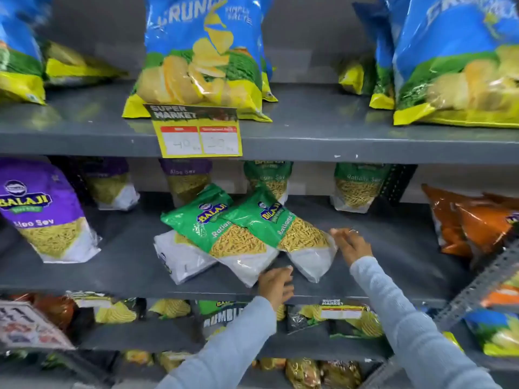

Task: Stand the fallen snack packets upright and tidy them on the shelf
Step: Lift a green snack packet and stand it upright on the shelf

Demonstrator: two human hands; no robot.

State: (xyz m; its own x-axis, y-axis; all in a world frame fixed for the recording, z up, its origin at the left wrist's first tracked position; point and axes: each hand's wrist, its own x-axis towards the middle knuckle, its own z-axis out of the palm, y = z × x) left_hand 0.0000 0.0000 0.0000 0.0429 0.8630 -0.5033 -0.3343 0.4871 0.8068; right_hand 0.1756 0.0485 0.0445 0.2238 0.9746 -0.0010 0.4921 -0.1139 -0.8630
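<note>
Two green Ratlami Sev packets lie flat and overlapping on the middle grey shelf (112,265): the left packet (202,220) and the right packet (283,223). A third packet (179,256) lies under them, mostly its white end showing. My left hand (276,284) rests at the shelf's front edge, fingers spread, just below the packets' white bottoms. My right hand (351,242) is open beside the right packet's lower corner, fingertips close to it; contact is unclear. Neither hand holds a packet.
Upright green sev packets (356,186) and purple Aloo Sev packets (47,211) stand on the same shelf. Orange packets (474,223) lean at the right. Blue chip bags (202,54) fill the shelf above, with a yellow price tag (199,136). More snacks sit below.
</note>
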